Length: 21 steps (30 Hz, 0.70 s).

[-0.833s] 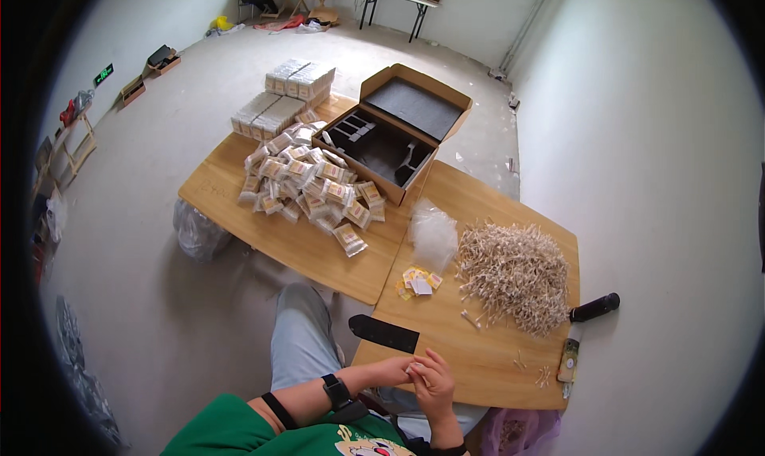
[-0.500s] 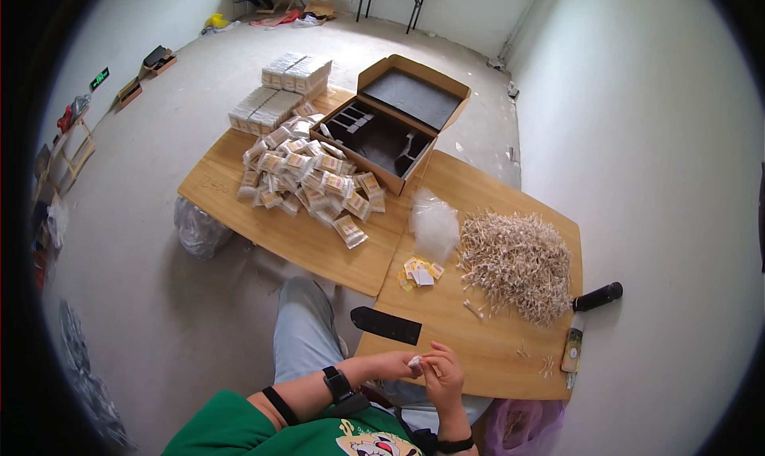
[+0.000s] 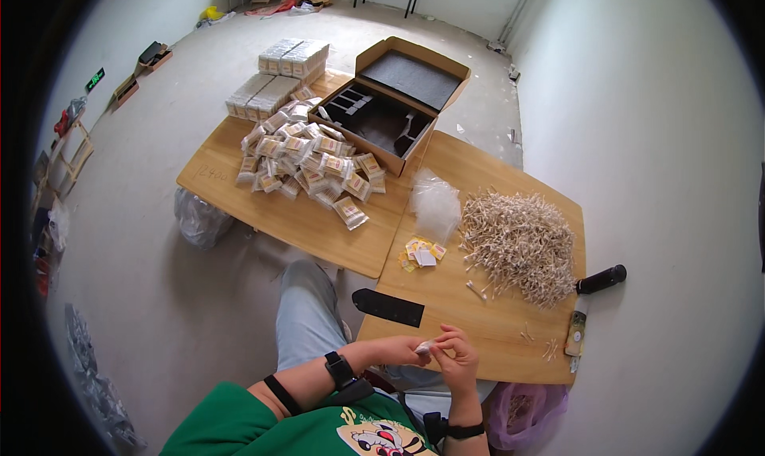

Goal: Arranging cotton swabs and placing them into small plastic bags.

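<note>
Close to my body, at the table's near edge, my left hand point(image 3: 404, 350) is closed around a small whitish bundle of cotton swabs point(image 3: 425, 347). The thumb and fingertips of my right hand point(image 3: 457, 356) pinch the bundle's right end. Most of it is hidden by my fingers, and I cannot tell whether it is wrapped. Beyond my hands a black flat strip point(image 3: 388, 308) lies on the wooden table point(image 3: 446, 312). A large heap of loose cotton swabs point(image 3: 518, 245) covers the right part of the tabletop. Small yellow and white cards point(image 3: 421, 253) lie beside clear plastic bags point(image 3: 435, 207).
Filled swab packets point(image 3: 307, 157) are piled at the left, before stacked bundles of packets point(image 3: 279, 77). An open cardboard box point(image 3: 374, 125) with black lining stands behind. At the right edge are a black cylinder point(image 3: 601, 279) and a phone-like object point(image 3: 575, 333); a purple bag point(image 3: 526, 416) hangs below.
The table and everything on it sit slightly higher in the picture. Both hands stay together at the bundle; my right hand's fingers have shifted and spread a little over its end.
</note>
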Motion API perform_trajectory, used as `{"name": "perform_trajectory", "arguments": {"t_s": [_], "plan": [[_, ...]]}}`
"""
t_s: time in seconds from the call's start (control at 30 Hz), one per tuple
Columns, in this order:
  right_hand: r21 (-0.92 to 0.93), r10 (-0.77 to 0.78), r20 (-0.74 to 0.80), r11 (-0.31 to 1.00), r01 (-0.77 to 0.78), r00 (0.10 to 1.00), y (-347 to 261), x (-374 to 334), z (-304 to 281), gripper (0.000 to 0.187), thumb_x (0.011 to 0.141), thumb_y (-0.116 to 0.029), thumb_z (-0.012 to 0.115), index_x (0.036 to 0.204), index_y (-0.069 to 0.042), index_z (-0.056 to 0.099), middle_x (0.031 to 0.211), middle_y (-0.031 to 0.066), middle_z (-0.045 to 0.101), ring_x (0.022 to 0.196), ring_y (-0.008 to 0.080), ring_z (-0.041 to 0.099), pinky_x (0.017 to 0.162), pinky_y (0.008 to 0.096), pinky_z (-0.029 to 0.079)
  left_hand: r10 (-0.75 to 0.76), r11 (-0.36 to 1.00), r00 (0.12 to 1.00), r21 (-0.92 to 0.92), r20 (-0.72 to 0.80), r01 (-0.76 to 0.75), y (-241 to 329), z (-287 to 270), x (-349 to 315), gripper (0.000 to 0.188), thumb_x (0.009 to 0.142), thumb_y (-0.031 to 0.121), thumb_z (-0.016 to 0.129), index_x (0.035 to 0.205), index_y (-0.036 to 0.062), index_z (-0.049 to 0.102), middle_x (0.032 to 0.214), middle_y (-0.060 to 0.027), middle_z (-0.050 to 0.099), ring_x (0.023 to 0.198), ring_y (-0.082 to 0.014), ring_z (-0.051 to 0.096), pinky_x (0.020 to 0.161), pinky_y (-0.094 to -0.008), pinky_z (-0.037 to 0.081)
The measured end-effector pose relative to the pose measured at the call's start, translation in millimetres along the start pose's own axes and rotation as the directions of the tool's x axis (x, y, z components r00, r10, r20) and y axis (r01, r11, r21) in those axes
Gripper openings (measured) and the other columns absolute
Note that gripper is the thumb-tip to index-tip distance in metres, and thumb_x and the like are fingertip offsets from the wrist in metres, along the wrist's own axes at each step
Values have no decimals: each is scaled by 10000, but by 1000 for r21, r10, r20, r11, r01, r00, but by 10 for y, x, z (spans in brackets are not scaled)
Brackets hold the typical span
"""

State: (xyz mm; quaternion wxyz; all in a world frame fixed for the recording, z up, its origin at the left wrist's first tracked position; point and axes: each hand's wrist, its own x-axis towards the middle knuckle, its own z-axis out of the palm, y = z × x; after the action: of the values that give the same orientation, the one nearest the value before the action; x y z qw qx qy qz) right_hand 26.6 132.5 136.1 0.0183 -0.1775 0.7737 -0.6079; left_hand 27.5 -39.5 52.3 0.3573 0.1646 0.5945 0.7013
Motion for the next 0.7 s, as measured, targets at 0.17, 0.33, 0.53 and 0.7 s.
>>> {"name": "perform_trajectory", "arguments": {"t_s": [0.17, 0.33, 0.53, 0.7], "plan": [[-50, -1, 85, 999, 6, 996, -49, 18, -128, 136, 749, 24, 766, 796, -50, 662, 1033, 80, 630, 1163, 291, 570, 981, 398, 440, -20, 999, 995, 41, 94, 16, 247, -35, -75, 263, 953, 191, 630, 1171, 52, 583, 1025, 6, 617, 987, -87, 527, 908, -274, 426], [-100, 66, 262, 994, -40, 963, -65, 18, -268, 139, 764, 26, 749, 797, -39, 630, 1061, 85, 612, 1175, 288, 562, 977, 379, 443, -73, 997, 979, 18, 191, 71, 315, -69, -166, 255, 959, 218, 637, 1142, 45, 596, 1023, 15, 628, 977, -81, 537, 905, -271, 432], [-90, 109, 189, 992, -93, 976, -180, 37, -157, 116, 810, 18, 713, 842, -11, 606, 950, 97, 629, 1038, 250, 621, 901, 326, 470, -51, 998, 982, -22, 182, 56, 427, -115, -215, 262, 941, 216, 650, 1128, 38, 611, 1012, 5, 648, 956, -86, 554, 895, -273, 439], [-155, 228, 62, 964, -217, 972, 8, 56, -145, 84, 846, -2, 694, 849, -14, 611, 869, 72, 644, 803, 163, 605, 747, 274, 481, -68, 993, 988, 88, -141, 81, 530, -122, -125, 305, 941, 286, 674, 1117, 42, 620, 955, 9, 633, 900, -65, 547, 776, -243, 461]]}}
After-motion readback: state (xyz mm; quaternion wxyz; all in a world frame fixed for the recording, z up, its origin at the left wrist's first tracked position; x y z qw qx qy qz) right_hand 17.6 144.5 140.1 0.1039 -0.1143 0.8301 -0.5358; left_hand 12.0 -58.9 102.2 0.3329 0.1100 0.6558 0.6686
